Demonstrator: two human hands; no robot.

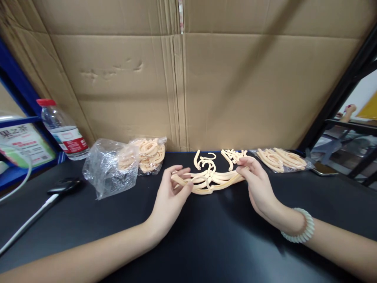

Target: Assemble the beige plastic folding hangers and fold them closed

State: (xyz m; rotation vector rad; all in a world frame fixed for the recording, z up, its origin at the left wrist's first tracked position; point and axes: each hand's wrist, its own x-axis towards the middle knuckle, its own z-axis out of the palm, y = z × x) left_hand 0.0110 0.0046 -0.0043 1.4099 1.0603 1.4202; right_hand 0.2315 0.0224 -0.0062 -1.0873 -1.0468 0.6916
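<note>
Hangers (210,181), small cream plastic, bundled mid-table (206,243): left hand (172,194) and right hand (256,182) pinch opposite ends. Likely light, stiff, smooth, tangle-prone; best gripped at arm ends. Loose hangers (232,155) behind.

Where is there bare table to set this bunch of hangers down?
Bare table lies between the left hand and right hand, toward the near edge, and before the right bag of hangers. Crowded: the back strip behind the bunch of hangers, with loose hangers, and the left, with the crumpled bag and cable.
</note>
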